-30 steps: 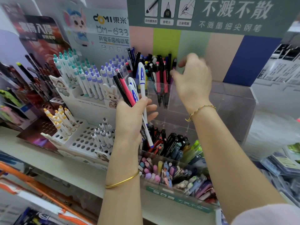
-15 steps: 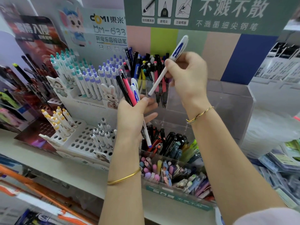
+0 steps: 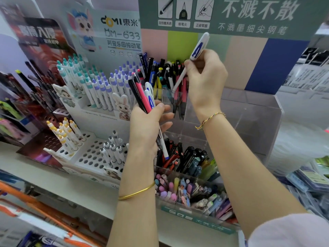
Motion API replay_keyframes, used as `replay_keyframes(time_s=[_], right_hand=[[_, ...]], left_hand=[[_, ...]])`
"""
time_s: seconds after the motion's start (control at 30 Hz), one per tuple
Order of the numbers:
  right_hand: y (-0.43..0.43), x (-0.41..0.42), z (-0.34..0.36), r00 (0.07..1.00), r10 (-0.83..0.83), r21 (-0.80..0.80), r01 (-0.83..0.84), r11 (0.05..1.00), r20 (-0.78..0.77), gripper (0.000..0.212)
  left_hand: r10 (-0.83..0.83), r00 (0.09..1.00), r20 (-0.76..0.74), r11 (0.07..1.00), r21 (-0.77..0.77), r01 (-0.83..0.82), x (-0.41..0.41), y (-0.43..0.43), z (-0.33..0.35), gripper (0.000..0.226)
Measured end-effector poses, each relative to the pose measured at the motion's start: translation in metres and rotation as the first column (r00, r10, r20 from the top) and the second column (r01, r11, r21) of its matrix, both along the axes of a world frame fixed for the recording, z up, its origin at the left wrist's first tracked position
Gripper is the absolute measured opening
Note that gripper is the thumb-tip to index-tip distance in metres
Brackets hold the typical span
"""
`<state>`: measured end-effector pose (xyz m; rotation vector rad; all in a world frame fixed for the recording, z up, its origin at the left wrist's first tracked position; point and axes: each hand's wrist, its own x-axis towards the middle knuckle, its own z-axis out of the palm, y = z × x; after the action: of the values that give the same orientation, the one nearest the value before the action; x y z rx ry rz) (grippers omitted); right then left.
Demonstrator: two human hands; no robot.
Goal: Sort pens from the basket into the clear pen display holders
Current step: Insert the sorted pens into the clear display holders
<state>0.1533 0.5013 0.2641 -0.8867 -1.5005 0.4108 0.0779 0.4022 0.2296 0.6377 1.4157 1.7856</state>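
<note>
My left hand (image 3: 148,125) grips a bunch of pens (image 3: 142,94), black, pink and white with blue clips, their tops pointing up and to the left. My right hand (image 3: 204,77) pinches a white pen with a blue clip (image 3: 199,49), tip down, over the top-left compartment of the clear tiered holder (image 3: 252,111). That compartment holds several upright pens (image 3: 165,73). Lower tiers of the holder hold dark pens (image 3: 188,157) and pastel pens (image 3: 178,189). The basket is not in view.
A white pegboard stand (image 3: 92,157) with several blue, teal and yellow pens sits to the left of the holder on the shelf (image 3: 53,180). Display cards stand behind. The holder's right compartments (image 3: 236,139) look bare. Packaged goods (image 3: 311,179) lie at the right.
My right hand pulled one white pen from the bunch in my left hand and raised it over the top compartment; since half a second ago it has barely moved.
</note>
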Motion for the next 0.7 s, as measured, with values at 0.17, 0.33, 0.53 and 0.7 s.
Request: replay_keyframes(time_s=[0.17,0.33,0.53,0.7], right_hand=[[-0.002,-0.003,-0.004,0.955,0.001,-0.051,0.015,0.999,0.296,0.027],[0.001,-0.003,-0.005,0.704,-0.142,-0.058,0.253,0.966,0.696,0.030],[0.001,0.002,-0.003,0.756,-0.098,-0.101,0.212,0.972,0.647,0.025],[-0.009,0.019,0.005,0.935,0.071,-0.241,0.016,0.970,0.348,0.013]], left_hand=[[-0.018,0.999,-0.051,1.000,-0.013,0.018,0.001,0.004,0.001,0.005],[-0.044,0.998,-0.035,0.999,0.027,0.045,0.003,0.005,0.000,0.005],[-0.082,0.996,-0.030,0.993,0.080,0.085,0.003,0.007,0.001,0.021],[-0.114,0.993,-0.011,0.989,0.089,0.114,0.005,0.005,0.002,0.017]])
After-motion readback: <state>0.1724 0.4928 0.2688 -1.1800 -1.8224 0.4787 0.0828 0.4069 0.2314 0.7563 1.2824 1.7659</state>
